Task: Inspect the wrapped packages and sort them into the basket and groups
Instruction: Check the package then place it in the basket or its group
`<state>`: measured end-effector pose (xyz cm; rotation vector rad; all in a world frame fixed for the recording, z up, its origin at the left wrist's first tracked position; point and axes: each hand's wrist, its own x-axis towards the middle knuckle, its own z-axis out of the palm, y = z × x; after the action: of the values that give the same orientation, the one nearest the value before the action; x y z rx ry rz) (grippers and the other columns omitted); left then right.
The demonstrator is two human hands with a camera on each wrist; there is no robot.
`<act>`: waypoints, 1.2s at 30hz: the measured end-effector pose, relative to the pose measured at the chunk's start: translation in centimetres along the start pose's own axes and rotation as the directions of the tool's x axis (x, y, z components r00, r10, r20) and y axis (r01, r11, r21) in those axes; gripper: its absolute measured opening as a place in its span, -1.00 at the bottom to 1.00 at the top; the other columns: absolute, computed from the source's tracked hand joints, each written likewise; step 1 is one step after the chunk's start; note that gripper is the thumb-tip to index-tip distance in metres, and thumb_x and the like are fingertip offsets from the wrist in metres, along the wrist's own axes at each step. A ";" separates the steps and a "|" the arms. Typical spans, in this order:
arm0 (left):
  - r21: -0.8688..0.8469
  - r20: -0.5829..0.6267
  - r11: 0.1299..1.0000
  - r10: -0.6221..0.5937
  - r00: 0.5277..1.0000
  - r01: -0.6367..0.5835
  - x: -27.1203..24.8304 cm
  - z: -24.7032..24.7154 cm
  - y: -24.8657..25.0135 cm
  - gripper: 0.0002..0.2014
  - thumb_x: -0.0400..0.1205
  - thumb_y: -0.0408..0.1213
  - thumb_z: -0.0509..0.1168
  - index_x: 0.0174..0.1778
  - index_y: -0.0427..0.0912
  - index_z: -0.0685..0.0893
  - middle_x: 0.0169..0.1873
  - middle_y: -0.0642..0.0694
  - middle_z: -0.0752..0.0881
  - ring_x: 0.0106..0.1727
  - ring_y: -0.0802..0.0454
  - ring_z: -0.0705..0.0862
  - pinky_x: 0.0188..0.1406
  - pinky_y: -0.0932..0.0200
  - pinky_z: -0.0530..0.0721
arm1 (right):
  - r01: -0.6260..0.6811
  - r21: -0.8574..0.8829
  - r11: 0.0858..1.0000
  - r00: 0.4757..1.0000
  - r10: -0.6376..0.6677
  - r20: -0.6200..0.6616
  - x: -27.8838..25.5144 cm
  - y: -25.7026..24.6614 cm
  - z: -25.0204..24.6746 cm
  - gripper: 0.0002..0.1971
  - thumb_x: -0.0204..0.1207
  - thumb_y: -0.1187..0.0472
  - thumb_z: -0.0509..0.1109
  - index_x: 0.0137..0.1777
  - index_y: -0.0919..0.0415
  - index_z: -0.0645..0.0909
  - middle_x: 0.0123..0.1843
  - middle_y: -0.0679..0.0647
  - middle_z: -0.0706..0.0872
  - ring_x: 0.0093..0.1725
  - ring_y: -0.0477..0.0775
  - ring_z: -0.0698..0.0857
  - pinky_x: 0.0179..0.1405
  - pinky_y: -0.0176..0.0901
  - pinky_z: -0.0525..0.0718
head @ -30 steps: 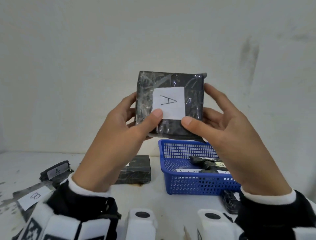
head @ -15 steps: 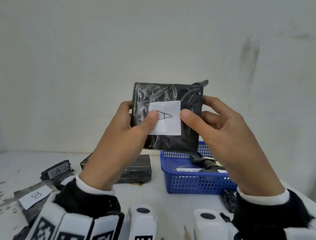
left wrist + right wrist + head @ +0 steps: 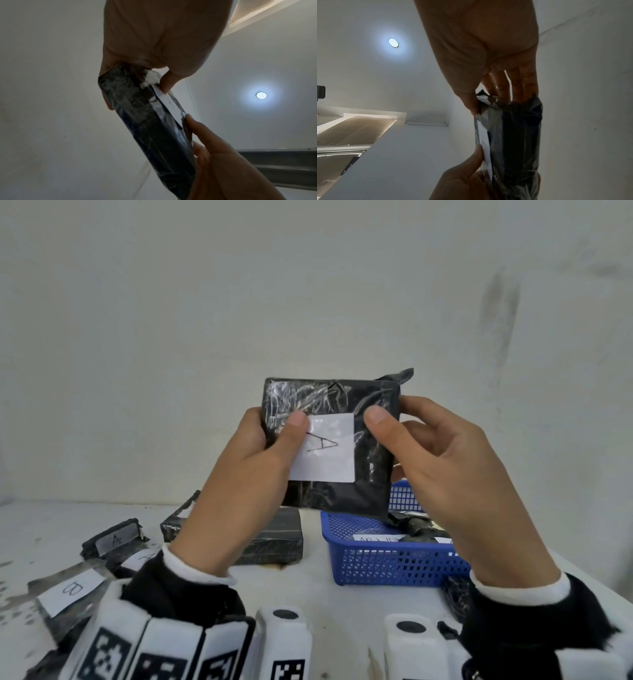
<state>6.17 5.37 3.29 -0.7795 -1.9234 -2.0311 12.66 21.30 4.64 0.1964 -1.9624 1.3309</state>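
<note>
A flat black wrapped package [image 3: 346,405] with a white label marked "A" [image 3: 329,453] is held upright in the air in front of the wall. My left hand [image 3: 253,474] grips its left edge, thumb on the label's corner and fingers behind. My right hand [image 3: 445,460] grips its right edge, thumb on the front face. The wrist views show the package edge-on [image 3: 150,128] [image 3: 511,142], pinched between thumb and fingers of each hand. Below to the right stands the blue basket [image 3: 394,566] with wrapped packages inside.
On the white table, a black package [image 3: 274,539] lies left of the basket. Further left lie a package labelled "A" [image 3: 113,539] and one labelled "B" [image 3: 68,590]. Another dark package [image 3: 455,594] lies by the basket's front right corner.
The package has turned about a quarter turn, so the "A" now lies sideways, and it sits a little lower. Both thumbs have shifted up along its front face.
</note>
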 end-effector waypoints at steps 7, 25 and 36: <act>0.119 0.035 0.992 0.026 0.999 -0.030 0.0 0.5 -0.1 -0.50 0.59 0.08 0.35 0.45 0.30 0.39 0.07 0.26 0.73 -0.01 0.24 0.76 0.02 0.16 0.69 | -0.011 -0.084 0.996 1.000 0.008 -0.030 0.1 0.1 -0.5 -0.71 0.55 -0.16 0.42 0.16 -0.07 0.75 -0.14 -0.02 0.86 -0.26 -0.10 0.82 -0.31 -0.30 0.73; 0.473 0.278 0.750 -0.626 0.729 0.463 -3.8 5.1 -8.0 -0.78 0.66 -0.27 0.36 -0.21 -0.36 0.73 -0.39 -0.21 0.79 -0.44 -0.09 0.75 -0.13 -0.05 0.83 | -0.382 -0.579 0.720 0.881 0.472 0.006 -1.6 10.1 -11.8 -0.76 0.70 0.01 0.31 0.06 0.10 0.76 0.04 0.01 0.83 0.02 0.01 0.78 -0.10 -0.21 0.67; 0.561 0.205 0.631 -0.733 0.648 0.536 -4.4 11.4 -13.2 -0.76 0.69 -0.28 0.25 0.12 -0.39 0.66 -0.06 -0.29 0.67 0.32 -0.37 0.64 -0.18 0.12 0.65 | -0.471 -0.812 0.345 0.685 0.723 -0.090 -3.7 18.7 -15.8 -0.69 0.72 0.16 0.25 0.34 0.28 0.64 0.27 0.21 0.73 0.20 0.16 0.69 0.03 -0.18 0.55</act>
<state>5.50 17.11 -10.35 -0.4284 -3.1734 -1.6354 13.58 42.18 -8.65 -0.9513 -2.8546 0.6501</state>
